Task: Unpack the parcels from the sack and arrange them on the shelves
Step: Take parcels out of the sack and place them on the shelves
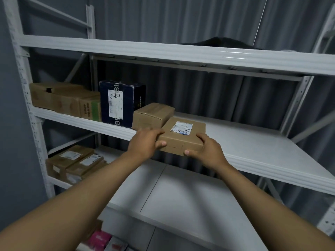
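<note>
Head view: your left hand (145,144) and right hand (208,151) clasp a flat cardboard parcel (183,136), fingers (160,143) curled over its near corners, at the front edge of the white middle shelf (253,142), just beside a brown box (153,115) and a dark blue box (117,104). Grey corrugated wall (199,91) stands behind the rack.

The label (181,128) print is too small to read; the pink packs (100,240) near left are cut off and blurred.
</note>
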